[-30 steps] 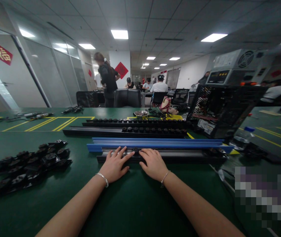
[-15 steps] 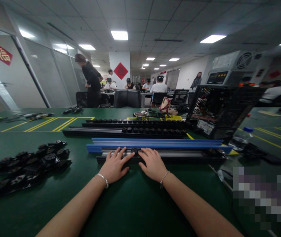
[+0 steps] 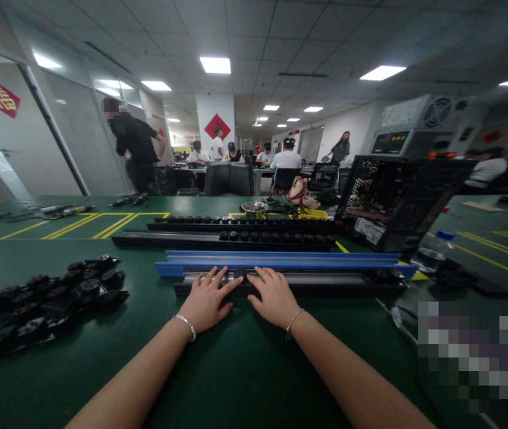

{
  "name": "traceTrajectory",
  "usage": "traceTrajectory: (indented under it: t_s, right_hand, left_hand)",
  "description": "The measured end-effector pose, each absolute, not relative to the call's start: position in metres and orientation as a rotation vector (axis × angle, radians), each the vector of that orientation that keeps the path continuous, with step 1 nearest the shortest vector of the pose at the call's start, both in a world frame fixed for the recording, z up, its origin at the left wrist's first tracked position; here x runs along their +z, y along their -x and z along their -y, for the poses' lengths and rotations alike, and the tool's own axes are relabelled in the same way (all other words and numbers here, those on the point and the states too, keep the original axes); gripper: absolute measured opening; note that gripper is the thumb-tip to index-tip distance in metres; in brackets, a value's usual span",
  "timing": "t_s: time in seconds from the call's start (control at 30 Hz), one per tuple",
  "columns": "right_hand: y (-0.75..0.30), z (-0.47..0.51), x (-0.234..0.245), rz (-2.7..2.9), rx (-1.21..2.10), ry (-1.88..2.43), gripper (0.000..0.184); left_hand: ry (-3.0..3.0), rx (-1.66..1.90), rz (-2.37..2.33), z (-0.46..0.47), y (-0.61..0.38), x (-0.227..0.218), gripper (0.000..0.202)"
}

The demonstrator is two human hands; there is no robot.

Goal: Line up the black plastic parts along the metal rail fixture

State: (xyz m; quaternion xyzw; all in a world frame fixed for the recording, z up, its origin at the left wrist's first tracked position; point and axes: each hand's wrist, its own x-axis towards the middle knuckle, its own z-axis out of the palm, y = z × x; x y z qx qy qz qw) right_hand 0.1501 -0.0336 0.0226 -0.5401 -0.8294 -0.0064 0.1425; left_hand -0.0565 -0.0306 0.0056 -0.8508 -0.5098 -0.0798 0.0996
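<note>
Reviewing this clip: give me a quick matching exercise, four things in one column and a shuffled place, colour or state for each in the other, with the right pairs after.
Things
1 left hand
2 blue rail
3 loose black modules
4 clear bottle

Places and states
A heaped on the left part of the green table
B capped in blue
C lying just beyond the nearest black rail
D fingers spread, on the nearest black rail

Pairs: 1-D, 2-C, 3-A, 4-B

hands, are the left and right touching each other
Apart: the head view shows green table between the thumbs of the left hand and the right hand.
</note>
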Motion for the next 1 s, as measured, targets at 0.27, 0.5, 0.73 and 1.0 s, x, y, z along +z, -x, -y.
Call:
traceTrajectory:
  t_s: [0.27,0.5,0.73,1.0]
  right_hand:
    - [-0.149,0.034,0.023,2.391,-0.004,1.57,0.053]
    - [-0.148,0.034,0.019,2.392,-0.051,1.58,0.054]
    - [-0.142,0.035,0.016,2.406,-0.098,1.607,0.059]
    - [-0.139,0.036,0.016,2.405,-0.126,1.626,0.06]
  left_hand:
    - [2.515,-0.226,1.514,0.031,0.055,0.007,0.066]
    - [2.501,-0.225,1.513,0.031,0.055,0.006,0.067]
    - [2.462,-0.236,1.515,0.031,0.052,0.004,0.068]
    - [2.43,-0.245,1.555,0.034,0.046,0.003,0.066]
